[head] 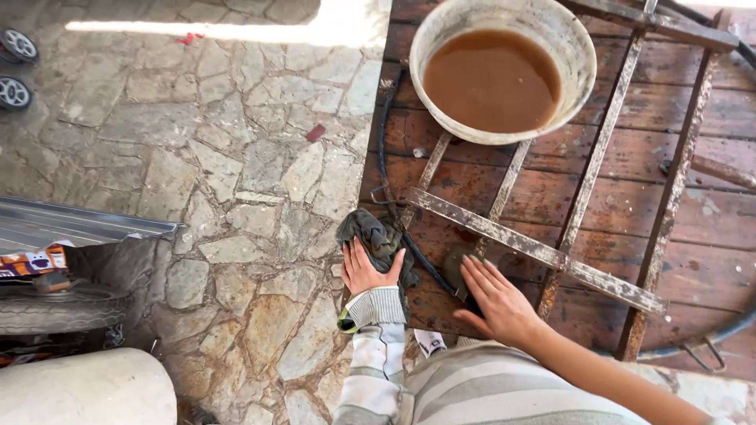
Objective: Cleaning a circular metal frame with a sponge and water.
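Note:
My left hand [364,270] lies flat on a dark grey rag [376,238] at the near left corner of a wet wooden table [709,267]. My right hand [494,297] presses down, fingers spread, on a small dark round pad [455,262] on the tabletop. A rusty metal frame [535,249] of welded bars lies flat on the table just beyond both hands. A black cable [421,264] runs between my hands. Behind the frame stands a white bucket [579,43] of brown muddy water [492,79].
A stone-paved floor [236,181] spreads to the left. Small wheels [16,67] sit at the far left. A corrugated metal sheet [71,224], a tyre [55,311] and a pale rounded object [87,389] lie at the lower left. A black hose [709,334] curves at the right.

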